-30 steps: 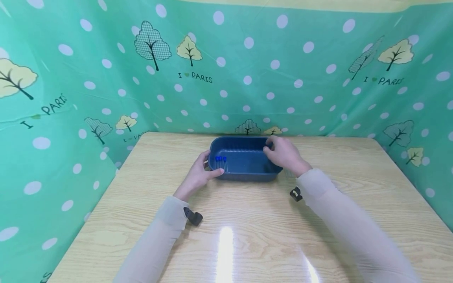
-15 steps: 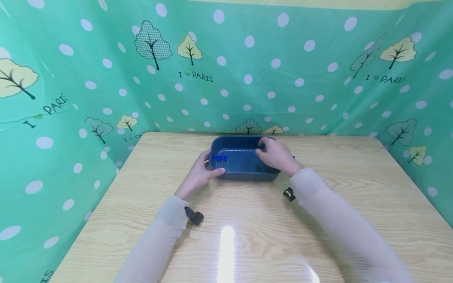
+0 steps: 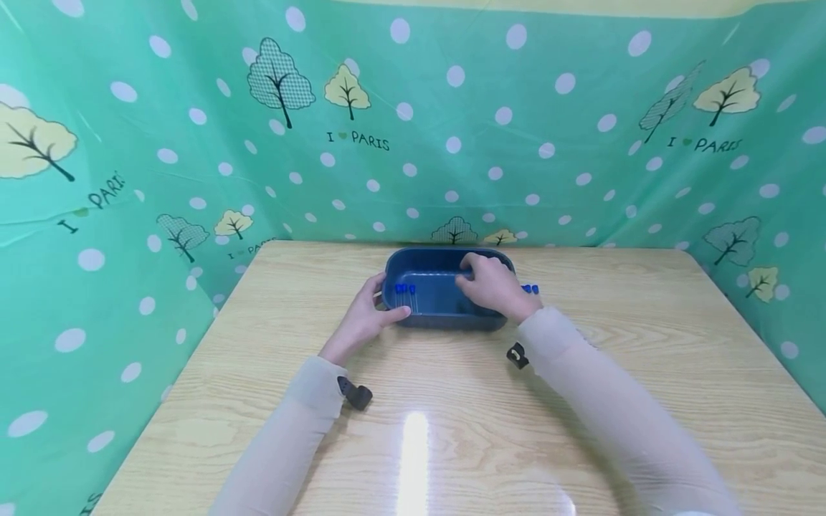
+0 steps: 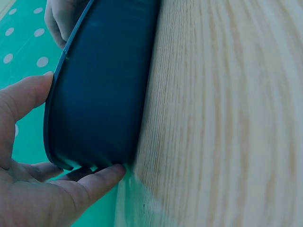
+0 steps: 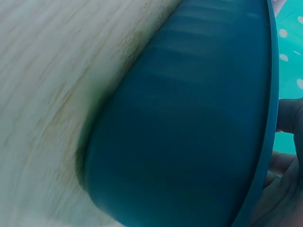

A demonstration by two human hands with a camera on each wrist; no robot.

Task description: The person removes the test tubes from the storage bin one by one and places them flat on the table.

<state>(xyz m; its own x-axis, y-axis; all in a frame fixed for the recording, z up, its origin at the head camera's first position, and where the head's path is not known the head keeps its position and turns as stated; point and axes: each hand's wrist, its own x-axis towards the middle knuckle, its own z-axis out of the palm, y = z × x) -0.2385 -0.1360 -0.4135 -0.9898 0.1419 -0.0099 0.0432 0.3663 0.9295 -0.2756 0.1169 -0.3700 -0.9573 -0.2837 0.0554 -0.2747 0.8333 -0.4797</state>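
Note:
A dark blue plastic basin [image 3: 445,321] sits on the table. My left hand [image 3: 360,319] grips its left end, the thumb over the near rim and the fingers round the outer wall; the left wrist view shows the basin wall [image 4: 104,85] between thumb and fingers. Inside, at the left, lie several thin clear tubes with blue caps [image 3: 405,288]. Over the basin's right part hangs my right hand [image 3: 493,285], its fingers bent with thumb and forefinger close together. Whether something is between those fingertips is hidden. In the right wrist view the right hand [image 5: 284,165] is beyond the basin's rim.
More blue caps [image 3: 530,289] show on the table just right of the basin, partly behind the right wrist. The wooden table [image 3: 258,401] runs back to a green dotted curtain [image 3: 413,129]. A strip of light reflects on the table in front.
My right hand has moved left from the basin's right end to farther over its inside, uncovering blue caps on the table at the right. My left hand has stayed on the basin.

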